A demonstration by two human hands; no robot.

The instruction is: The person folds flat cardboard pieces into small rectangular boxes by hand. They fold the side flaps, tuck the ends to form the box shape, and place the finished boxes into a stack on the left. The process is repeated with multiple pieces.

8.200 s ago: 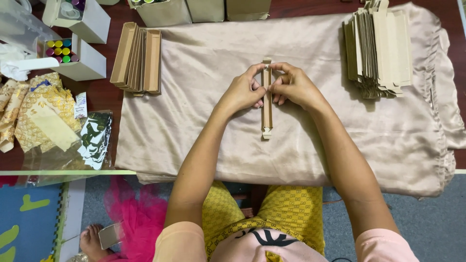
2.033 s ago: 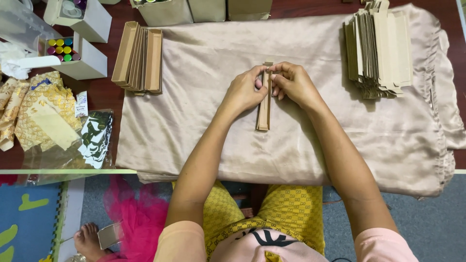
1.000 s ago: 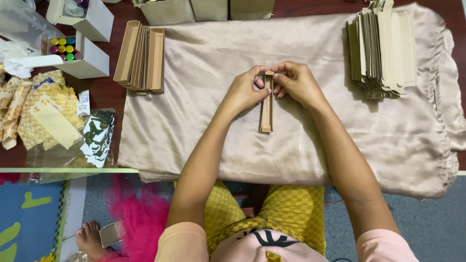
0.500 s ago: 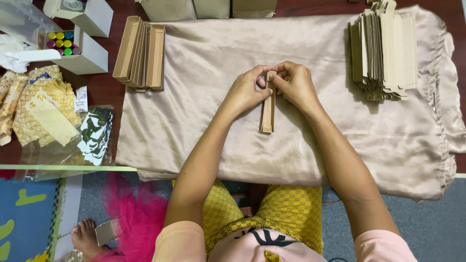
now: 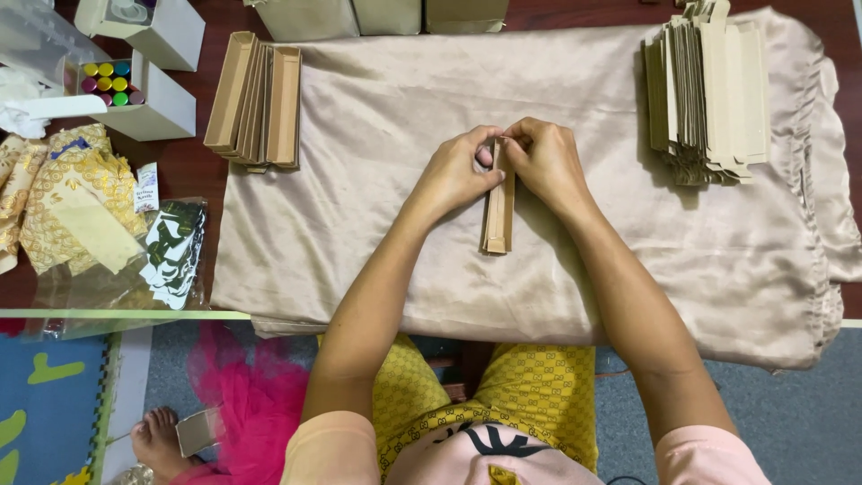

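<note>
**Both hands pinch the far end of a narrow cardboard box at mid-cloth**

Here we are over the worktop (image 5: 193, 171), and both hands meet at the middle of the beige cloth (image 5: 377, 198). The left hand (image 5: 453, 175) and the right hand (image 5: 546, 162) close on the top end of a long, slim cardboard box (image 5: 498, 211), fingers together and clamped on that end from either side. The box lies flat on the cloth, running from twelve to six o'clock, its near end free and pointing back at the person. Held like that, the cloth carries its weight while the fingertips work only the far end; the thumbs seem to press on a flap there, though the hands hide the detail.

The box itself: plain brown card, narrow, with crisp long folds and a darker seam or slot running down its length.

Around it, things sit in what looks like an orderly flow. At two o'clock, well apart, a stack of flat cardboard blanks (image 5: 709, 90) lies within the right hand's reach. At ten o'clock a row of folded-up boxes (image 5: 260, 103) lies side by side at the cloth's edge. Further left, at nine o'clock, gold patterned packets (image 5: 63, 207) lie on the bare wood, and a white box of coloured pots (image 5: 135, 94) sits beyond them.
</note>
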